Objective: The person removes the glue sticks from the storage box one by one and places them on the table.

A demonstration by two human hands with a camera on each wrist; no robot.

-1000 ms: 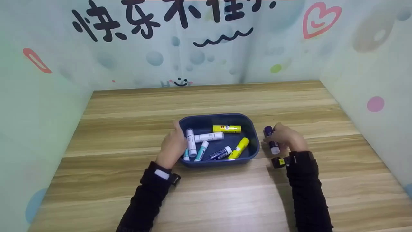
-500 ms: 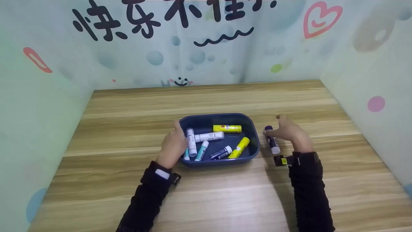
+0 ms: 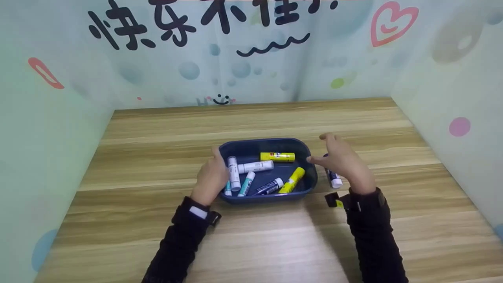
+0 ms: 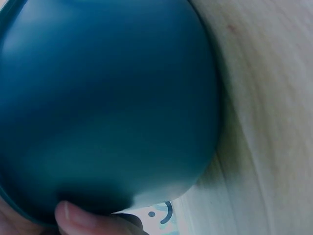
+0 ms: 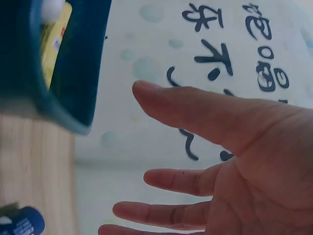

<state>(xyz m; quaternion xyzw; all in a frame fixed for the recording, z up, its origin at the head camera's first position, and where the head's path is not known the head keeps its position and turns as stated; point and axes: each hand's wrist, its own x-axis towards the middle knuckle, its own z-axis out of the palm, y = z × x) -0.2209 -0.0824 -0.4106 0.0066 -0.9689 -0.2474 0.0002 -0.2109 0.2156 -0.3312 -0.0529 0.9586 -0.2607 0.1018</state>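
A dark blue plastic bin (image 3: 259,199) sits on the table with several glue sticks in it: yellow ones (image 3: 277,157), white ones (image 3: 255,167), teal ones (image 3: 246,184) and a dark blue one (image 3: 269,186). My left hand (image 3: 211,177) grips the bin's left end; in the left wrist view a fingertip (image 4: 80,218) presses its outer wall (image 4: 107,98). My right hand (image 3: 344,163), fingers spread and holding nothing, hovers by the bin's right rim. Partly hidden below it, a dark purple glue stick (image 3: 335,181) with a white end lies on the table.
The wood-grain table (image 3: 157,157) is enclosed by printed pale walls (image 3: 157,78) at the back and both sides. A small black wrist camera (image 3: 333,199) juts from the right cuff, close to the loose glue stick.
My right hand let go of the dark purple glue stick beside the bin, then rose and moved left toward the bin's right rim, fingers spreading. The left hand and bin stayed put.
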